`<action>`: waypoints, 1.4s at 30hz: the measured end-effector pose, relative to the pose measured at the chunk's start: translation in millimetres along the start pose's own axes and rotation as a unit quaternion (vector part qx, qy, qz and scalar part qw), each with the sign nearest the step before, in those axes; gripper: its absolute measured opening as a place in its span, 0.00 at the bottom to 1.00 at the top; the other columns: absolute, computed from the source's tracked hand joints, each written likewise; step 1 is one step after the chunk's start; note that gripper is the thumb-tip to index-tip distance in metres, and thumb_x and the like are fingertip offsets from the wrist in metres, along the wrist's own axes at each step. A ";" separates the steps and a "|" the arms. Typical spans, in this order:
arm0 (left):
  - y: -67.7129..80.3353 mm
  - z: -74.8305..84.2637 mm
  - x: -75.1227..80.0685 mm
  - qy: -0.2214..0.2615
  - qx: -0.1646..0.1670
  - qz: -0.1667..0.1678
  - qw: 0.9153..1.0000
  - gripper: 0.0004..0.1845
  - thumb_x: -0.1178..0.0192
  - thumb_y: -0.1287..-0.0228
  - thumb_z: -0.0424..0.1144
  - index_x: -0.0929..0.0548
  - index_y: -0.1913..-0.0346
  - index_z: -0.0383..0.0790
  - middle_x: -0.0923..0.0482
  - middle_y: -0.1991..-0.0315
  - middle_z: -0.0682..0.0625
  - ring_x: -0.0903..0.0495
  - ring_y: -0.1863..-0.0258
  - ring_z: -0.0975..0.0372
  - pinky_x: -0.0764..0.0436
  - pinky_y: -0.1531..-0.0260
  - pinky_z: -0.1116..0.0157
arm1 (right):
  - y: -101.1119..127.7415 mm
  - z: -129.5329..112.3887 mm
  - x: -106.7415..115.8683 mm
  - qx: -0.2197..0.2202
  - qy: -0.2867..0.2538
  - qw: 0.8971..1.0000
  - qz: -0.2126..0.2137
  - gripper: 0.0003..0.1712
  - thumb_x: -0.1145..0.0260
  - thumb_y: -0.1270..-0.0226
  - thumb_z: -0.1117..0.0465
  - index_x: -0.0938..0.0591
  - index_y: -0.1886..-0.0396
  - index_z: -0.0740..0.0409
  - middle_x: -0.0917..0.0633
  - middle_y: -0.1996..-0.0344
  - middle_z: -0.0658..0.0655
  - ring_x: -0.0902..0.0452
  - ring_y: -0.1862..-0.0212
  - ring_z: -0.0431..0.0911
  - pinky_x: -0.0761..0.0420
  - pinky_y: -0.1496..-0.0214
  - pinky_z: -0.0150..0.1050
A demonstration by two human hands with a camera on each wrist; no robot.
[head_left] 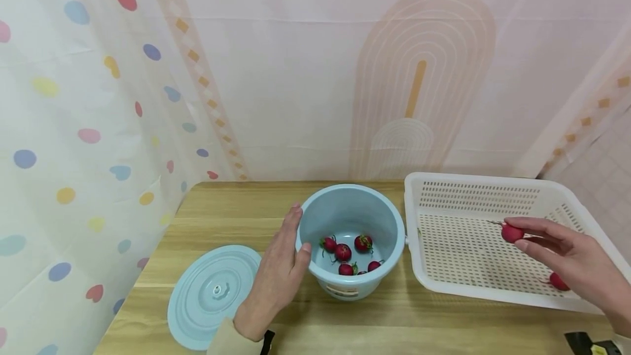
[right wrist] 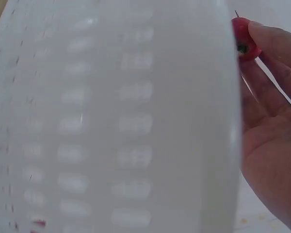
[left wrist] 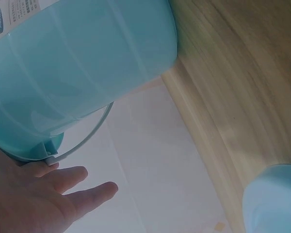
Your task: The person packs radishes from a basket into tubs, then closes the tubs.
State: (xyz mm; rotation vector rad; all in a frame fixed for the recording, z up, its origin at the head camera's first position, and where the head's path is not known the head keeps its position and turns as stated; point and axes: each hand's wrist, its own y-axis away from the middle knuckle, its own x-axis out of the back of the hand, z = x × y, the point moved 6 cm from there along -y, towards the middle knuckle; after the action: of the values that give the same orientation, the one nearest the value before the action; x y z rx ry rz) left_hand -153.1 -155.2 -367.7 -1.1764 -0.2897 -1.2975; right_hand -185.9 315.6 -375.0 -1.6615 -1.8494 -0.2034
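In the head view my right hand [head_left: 574, 253] pinches a red radish [head_left: 512, 233] between thumb and fingers over the white basket [head_left: 424, 278]. The right wrist view shows that radish [right wrist: 245, 39] at my fingertips, past the basket's wall [right wrist: 184, 121]. My left hand [head_left: 278, 264] rests against the left rim of a light blue bucket [head_left: 350, 289], its fingers extended. Several radishes [head_left: 343, 252] lie on the bucket's bottom. Another radish [head_left: 558, 281] sits in the basket's near right part, partly hidden by my right hand.
A round light blue lid [head_left: 197, 295] lies on the wooden table [head_left: 227, 201] left of the bucket. The bucket's thin handle [left wrist: 89, 138] hangs at its side in the left wrist view. A patterned curtain [head_left: 296, 70] stands behind the table.
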 end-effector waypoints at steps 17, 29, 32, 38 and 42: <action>0.3 0.0 -0.8 0.002 0.000 0.008 1.000 0.34 0.54 0.20 0.48 0.42 0.19 0.35 0.44 0.19 0.44 0.36 0.23 0.47 0.31 0.31 0.41 | -5.7 -45.9 -31.1 0.042 -0.040 0.998 0.018 0.21 0.32 0.31 0.74 0.16 0.40 0.62 0.13 0.49 0.40 0.14 0.54 0.34 0.16 0.57 0.26; -2.6 0.9 0.8 0.007 -0.006 0.013 1.000 0.34 0.53 0.20 0.48 0.43 0.18 0.36 0.43 0.19 0.43 0.36 0.24 0.47 0.31 0.31 0.40 | -17.0 -78.9 -50.7 0.138 -0.089 0.986 0.027 0.24 0.33 0.38 0.83 0.16 0.42 0.68 0.12 0.48 0.48 0.15 0.50 0.36 0.18 0.49 0.24; -3.5 1.4 0.2 0.005 -0.008 0.012 1.000 0.34 0.53 0.20 0.48 0.42 0.18 0.37 0.43 0.19 0.42 0.37 0.23 0.47 0.31 0.31 0.40 | -18.6 -87.7 -55.5 0.163 -0.113 0.980 0.023 0.24 0.33 0.41 0.86 0.16 0.44 0.70 0.12 0.49 0.50 0.16 0.48 0.37 0.19 0.46 0.25; -1.8 2.5 0.5 -0.004 -0.013 0.013 1.000 0.34 0.55 0.19 0.51 0.41 0.19 0.35 0.42 0.19 0.42 0.37 0.23 0.47 0.30 0.32 0.40 | -20.6 -100.3 -70.9 0.173 -0.122 0.977 0.014 0.24 0.32 0.41 0.85 0.15 0.45 0.68 0.11 0.50 0.52 0.16 0.47 0.38 0.20 0.43 0.27; -0.2 2.2 0.3 -0.004 -0.012 0.012 1.000 0.34 0.55 0.19 0.50 0.40 0.20 0.35 0.42 0.20 0.41 0.37 0.23 0.48 0.30 0.32 0.40 | -23.4 -107.8 -81.2 0.177 -0.097 0.979 0.016 0.24 0.31 0.40 0.82 0.14 0.44 0.64 0.11 0.51 0.50 0.16 0.48 0.37 0.21 0.42 0.27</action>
State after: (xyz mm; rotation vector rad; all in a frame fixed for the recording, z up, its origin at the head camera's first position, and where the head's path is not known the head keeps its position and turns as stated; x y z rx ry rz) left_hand -152.2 -153.6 -366.4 -1.2019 -0.2663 -1.2796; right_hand -170.2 188.0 -327.7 -1.5014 -1.8664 0.2968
